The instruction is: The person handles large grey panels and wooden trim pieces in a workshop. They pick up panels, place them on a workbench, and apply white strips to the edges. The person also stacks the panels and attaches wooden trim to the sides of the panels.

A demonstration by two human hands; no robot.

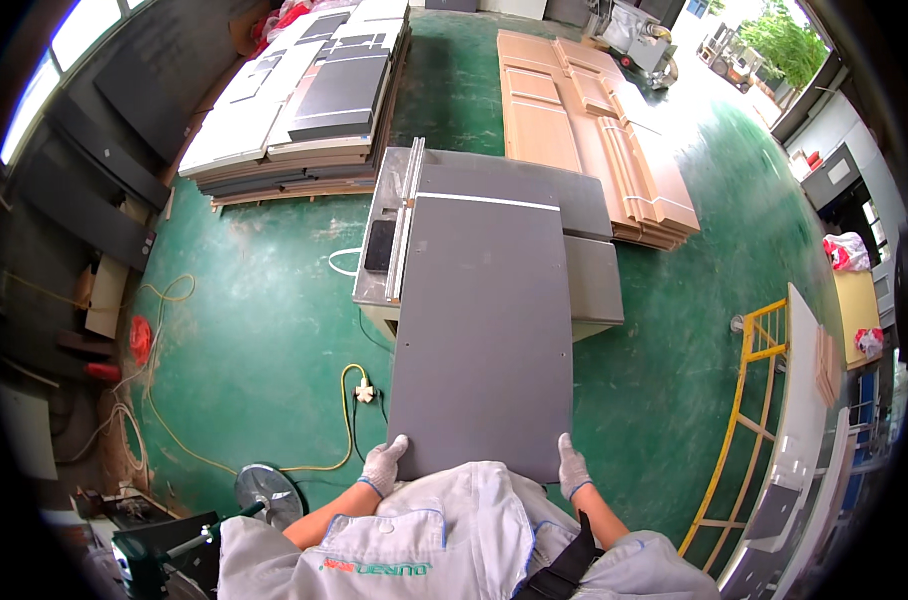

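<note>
A long dark grey panel (484,330) stretches away from my waist, its far part lying over a grey machine table (586,205). A thin white strip runs across it near the far end, and small holes show near its side edges. My left hand (382,466), in a whitish glove, grips the near left corner with the thumb on top. At the near right corner my right hand (574,468), gloved too, holds the edge. The fingers of both hands are partly hidden under or behind the panel. Along the panel's left side runs a metal rail (407,220).
A dark flat object (379,245) lies left of the rail. Beyond stand a stack of white and grey boards (274,130) and brown boards (539,125). A yellow cable (314,468) with a plug block (365,391) crosses the floor. A yellow frame (739,400) stands right.
</note>
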